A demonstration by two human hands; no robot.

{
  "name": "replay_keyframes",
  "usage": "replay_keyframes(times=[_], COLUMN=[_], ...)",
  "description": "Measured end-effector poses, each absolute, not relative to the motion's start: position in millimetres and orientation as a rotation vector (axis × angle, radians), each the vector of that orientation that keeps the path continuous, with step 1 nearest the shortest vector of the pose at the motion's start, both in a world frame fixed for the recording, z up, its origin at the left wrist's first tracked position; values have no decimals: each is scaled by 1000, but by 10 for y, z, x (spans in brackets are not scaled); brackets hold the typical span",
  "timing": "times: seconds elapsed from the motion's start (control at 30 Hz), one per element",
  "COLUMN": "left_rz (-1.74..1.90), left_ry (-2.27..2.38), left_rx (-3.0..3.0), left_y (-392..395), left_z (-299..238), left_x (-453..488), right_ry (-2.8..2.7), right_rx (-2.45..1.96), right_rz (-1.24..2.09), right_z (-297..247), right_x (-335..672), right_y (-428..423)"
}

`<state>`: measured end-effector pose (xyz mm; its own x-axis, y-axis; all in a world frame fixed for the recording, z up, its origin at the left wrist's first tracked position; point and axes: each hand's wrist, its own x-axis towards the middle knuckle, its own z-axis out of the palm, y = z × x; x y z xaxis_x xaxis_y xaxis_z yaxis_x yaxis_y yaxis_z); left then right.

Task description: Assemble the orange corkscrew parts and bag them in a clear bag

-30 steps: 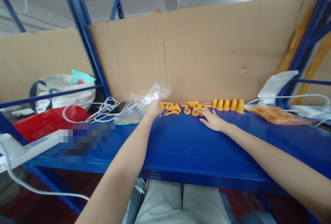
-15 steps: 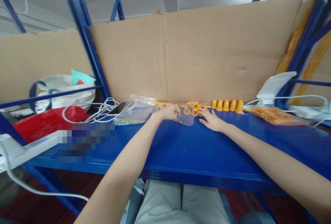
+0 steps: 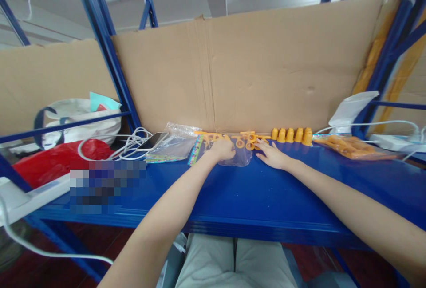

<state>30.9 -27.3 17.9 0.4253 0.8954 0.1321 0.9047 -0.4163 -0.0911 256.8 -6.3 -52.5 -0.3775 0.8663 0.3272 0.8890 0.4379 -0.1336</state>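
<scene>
My left hand (image 3: 222,149) rests over a clear plastic bag (image 3: 235,159) with a colourful printed strip (image 3: 195,149) at its left edge. Its fingers are curled inward, and what they hold, if anything, is hidden. Behind it lie yellow-orange plastic pieces (image 3: 210,136). My right hand (image 3: 273,156) is open, its fingers stretched out and the tips touching a cluster of yellow-orange plastic pieces with round rings (image 3: 250,140). Just right of that cluster stands a row of several yellow-orange cup-shaped pieces (image 3: 290,136).
To the left lie flat clear bags (image 3: 169,148), a phone (image 3: 153,140), white cables (image 3: 133,144) and a red plastic bag (image 3: 63,161). A filled bag of orange pieces (image 3: 356,146) lies at right. Cardboard (image 3: 259,70) walls the back of the blue shelf (image 3: 239,199).
My left hand has moved a little to the right across the clear bag, uncovering its printed strip. The right hand stays at the ringed pieces. The view has shifted slightly.
</scene>
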Motion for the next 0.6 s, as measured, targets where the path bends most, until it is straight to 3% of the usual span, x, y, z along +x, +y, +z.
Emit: replay_keyframes(times=[0.33,0.6], left_rz=[-138,-333], left_ry=[-1911,-1834], left_rx=[-2363,-2262], left_y=[-80,-215], left_z=[1,89], left_x=[203,328], right_ry=[-2344,-2308], right_rx=[-1489,-1467], right_rz=[-84,-86], right_z=[-520,-537], right_x=[2564,2569], right_y=[-78,-84])
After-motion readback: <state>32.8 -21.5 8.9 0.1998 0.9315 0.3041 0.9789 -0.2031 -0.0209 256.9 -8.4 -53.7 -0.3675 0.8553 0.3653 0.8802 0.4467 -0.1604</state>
